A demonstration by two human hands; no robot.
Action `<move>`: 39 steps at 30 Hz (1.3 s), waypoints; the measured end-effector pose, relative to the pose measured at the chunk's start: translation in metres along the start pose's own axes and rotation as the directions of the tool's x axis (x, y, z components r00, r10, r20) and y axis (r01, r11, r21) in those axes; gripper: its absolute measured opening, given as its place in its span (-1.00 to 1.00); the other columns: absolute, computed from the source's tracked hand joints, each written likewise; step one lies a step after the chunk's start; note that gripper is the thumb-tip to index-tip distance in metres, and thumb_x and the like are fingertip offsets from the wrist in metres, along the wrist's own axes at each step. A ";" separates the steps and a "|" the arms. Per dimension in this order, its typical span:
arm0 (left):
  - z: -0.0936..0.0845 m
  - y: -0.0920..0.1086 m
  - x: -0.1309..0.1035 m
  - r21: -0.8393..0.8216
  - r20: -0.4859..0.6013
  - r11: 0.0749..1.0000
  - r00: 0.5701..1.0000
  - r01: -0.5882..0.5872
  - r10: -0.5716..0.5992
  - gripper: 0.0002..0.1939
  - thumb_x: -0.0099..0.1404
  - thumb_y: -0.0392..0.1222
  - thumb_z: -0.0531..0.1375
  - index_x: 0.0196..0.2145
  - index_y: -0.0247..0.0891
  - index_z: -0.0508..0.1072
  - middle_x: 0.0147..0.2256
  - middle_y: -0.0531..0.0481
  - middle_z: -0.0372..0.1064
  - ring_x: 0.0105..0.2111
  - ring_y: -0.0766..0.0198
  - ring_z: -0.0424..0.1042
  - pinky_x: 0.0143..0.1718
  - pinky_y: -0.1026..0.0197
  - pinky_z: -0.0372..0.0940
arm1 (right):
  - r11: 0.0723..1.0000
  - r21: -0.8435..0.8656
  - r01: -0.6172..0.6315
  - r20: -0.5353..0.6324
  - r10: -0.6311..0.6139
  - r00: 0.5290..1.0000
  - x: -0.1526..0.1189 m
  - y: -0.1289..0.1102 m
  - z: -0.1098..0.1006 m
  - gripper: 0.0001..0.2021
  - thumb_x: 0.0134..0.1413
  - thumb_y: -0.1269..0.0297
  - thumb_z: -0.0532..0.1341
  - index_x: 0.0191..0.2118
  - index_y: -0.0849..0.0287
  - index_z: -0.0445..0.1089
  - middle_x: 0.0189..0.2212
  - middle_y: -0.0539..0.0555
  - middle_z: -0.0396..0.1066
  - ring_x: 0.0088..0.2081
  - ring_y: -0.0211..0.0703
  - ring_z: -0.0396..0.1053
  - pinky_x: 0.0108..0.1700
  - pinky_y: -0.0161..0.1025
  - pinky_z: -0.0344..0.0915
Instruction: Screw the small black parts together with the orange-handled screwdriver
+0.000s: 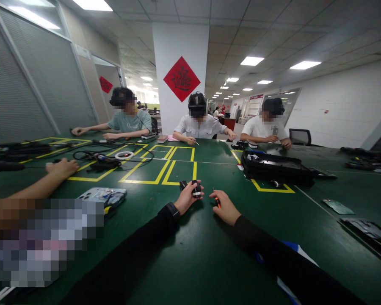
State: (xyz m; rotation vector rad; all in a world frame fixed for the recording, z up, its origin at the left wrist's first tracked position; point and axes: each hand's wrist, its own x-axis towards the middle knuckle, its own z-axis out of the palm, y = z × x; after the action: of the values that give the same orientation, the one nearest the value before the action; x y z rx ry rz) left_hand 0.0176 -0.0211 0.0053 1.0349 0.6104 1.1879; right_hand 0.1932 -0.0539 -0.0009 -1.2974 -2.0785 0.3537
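L hand [186, 200] gripping blk/white gadget [196, 189]; R hand [225, 206], nr it, pinching orange/blk tool [217, 202]. Both over green tabletop [184, 262], yellow tape [139, 182] just beyond.

The black object [197, 189] held by the left hand [187, 199] is partly covered, so its full shape cannot be told. Most of the orange-and-black tool [217, 202] is hidden by the right hand [227, 208], and its thin tip is too small to be identified. A blue-and-white sheet [292, 245] (or perhaps a packet, this cannot be decided) is crossed over by the right sleeve [276, 256]. At the left, a co-worker's body [44, 241] is concealed by pixel blocks. The dark device [370, 235] is cut by the right edge.
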 end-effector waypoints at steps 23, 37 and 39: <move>-0.023 0.010 0.004 0.533 0.188 0.835 0.981 -0.136 0.040 -0.64 0.13 -0.32 -0.01 -0.08 -0.23 0.09 -0.35 0.03 0.27 -0.35 0.38 0.33 -0.25 0.22 0.21 | 0.979 0.200 0.028 0.122 -0.053 0.991 -0.003 -0.019 -0.014 -0.68 0.14 0.25 -0.10 -0.13 0.18 0.31 -0.54 -0.03 0.28 -0.53 -0.33 0.20 -0.40 -0.35 0.14; -0.021 0.009 0.002 0.599 0.230 0.774 0.970 -0.207 0.081 -0.66 0.15 -0.27 0.01 -0.08 -0.22 0.15 -0.22 -0.02 0.27 -0.30 0.36 0.32 -0.19 0.21 0.19 | 0.992 -0.098 0.077 0.124 -0.065 0.990 -0.006 -0.021 -0.019 -0.69 0.09 0.24 -0.01 -0.05 0.07 0.27 -0.24 0.06 0.39 -0.22 -0.16 0.31 -0.20 -0.28 0.15; -0.019 0.011 -0.001 0.632 0.242 0.745 0.968 -0.214 0.074 -0.62 0.14 -0.26 0.02 -0.05 -0.20 0.13 -0.21 -0.02 0.28 -0.28 0.35 0.31 -0.20 0.21 0.19 | 0.986 -0.141 0.092 0.138 -0.072 0.988 -0.006 -0.022 -0.021 -0.69 0.08 0.24 0.00 -0.04 0.04 0.26 -0.21 0.05 0.39 -0.18 -0.15 0.31 -0.17 -0.28 0.14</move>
State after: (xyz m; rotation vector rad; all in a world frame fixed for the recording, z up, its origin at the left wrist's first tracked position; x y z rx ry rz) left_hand -0.0031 -0.0152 0.0070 1.8123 0.8222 0.9904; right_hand 0.1931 -0.0721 0.0240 -1.2989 -2.2999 0.2605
